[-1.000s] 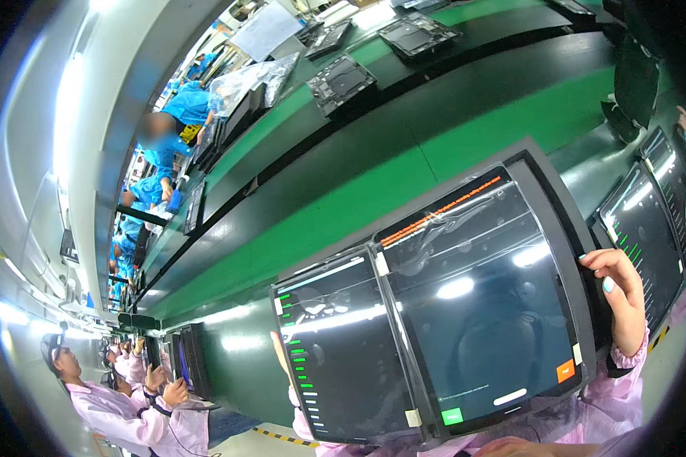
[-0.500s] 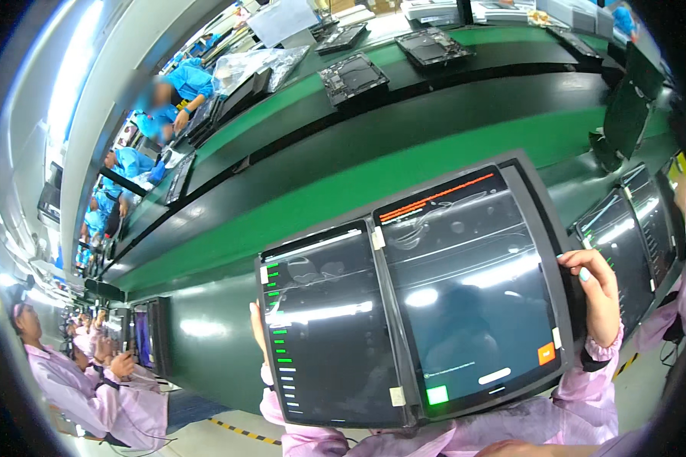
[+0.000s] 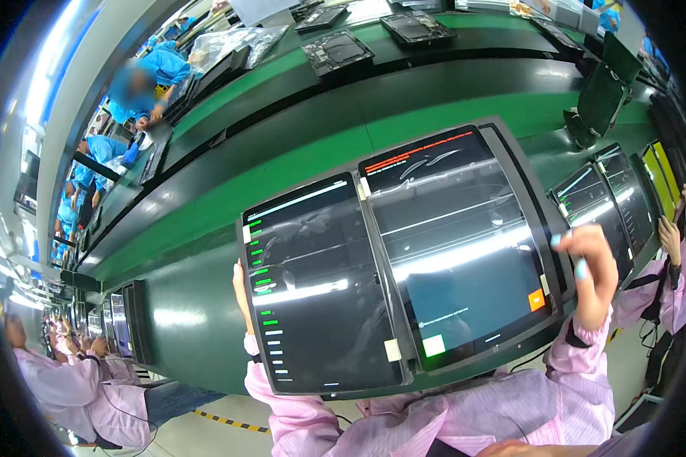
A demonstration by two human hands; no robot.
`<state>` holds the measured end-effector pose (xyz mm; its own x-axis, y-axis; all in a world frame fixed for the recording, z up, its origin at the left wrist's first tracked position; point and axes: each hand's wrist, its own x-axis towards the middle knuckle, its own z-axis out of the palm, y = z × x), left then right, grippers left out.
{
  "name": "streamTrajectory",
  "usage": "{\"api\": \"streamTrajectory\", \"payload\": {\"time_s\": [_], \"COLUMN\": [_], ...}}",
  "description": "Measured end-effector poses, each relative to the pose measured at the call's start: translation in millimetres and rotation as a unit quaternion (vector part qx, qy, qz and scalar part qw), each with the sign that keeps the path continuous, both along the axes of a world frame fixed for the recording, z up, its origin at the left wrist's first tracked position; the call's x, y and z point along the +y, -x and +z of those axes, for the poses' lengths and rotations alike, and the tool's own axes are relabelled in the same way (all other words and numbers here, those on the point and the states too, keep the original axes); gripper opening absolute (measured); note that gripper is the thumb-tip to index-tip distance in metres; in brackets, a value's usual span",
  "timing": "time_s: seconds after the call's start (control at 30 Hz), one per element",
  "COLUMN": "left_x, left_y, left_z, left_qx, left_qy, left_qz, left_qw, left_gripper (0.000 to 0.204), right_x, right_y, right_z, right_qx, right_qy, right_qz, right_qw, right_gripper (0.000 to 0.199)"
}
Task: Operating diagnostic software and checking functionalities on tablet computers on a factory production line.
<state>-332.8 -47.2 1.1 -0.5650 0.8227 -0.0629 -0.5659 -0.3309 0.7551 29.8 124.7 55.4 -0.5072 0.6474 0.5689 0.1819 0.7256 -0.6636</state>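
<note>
Two large tablets lie side by side in a dark grey tray (image 3: 512, 171) close in front of me. On the left tablet (image 3: 316, 251) a column of green and white lines shows against black. The right tablet (image 3: 446, 221) has red lines along its top, plus a green square and an orange square near its bottom. Pale tape tabs and clear film sit on both. My left hand (image 3: 242, 293) grips the tray's left edge, its fingers partly hidden. My right hand (image 3: 591, 266), slightly blurred, is beside the tray's right edge, fingers bent and apart; contact is unclear.
A green-topped bench (image 3: 183, 320) runs under the tray, with a dark raised strip behind it. Opened device bodies (image 3: 415, 29) stand along the far side. Another tray of tablets (image 3: 598, 206) and a co-worker's hand (image 3: 669, 240) are at right. A dark stand (image 3: 604, 95) rises behind.
My right hand's fingers have shifted from resting on the tray's right edge to a bent, looser pose beside it. The whole view has moved, so the tray and bench appear higher.
</note>
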Motion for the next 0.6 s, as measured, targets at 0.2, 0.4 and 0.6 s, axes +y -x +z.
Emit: {"api": "streamTrajectory", "payload": {"time_s": [0.2,0.4,0.6], "left_x": [-13.4,-15.1,-17.1], "left_y": [0.5,14.7,23.6], "left_z": [-5.5,-18.0,-22.7], "left_qx": [-0.079,-0.043,-0.035], "left_qy": [0.088,0.059,0.053], "left_qz": [0.070,0.015,0.017], "left_qw": [0.991,0.997,0.998], "left_gripper": [0.037,0.035,0.036], "right_x": [-46.7,-68.4,-78.9], "right_y": [22.1,41.8,47.0], "right_z": [24.3,15.0,11.1], "right_qx": [-0.133,-0.203,-0.233], "right_qy": [-0.130,-0.178,-0.170], "right_qz": [0.278,0.240,0.251], "right_qw": [0.942,0.932,0.924], "right_gripper": [0.022,0.030,0.034]}}
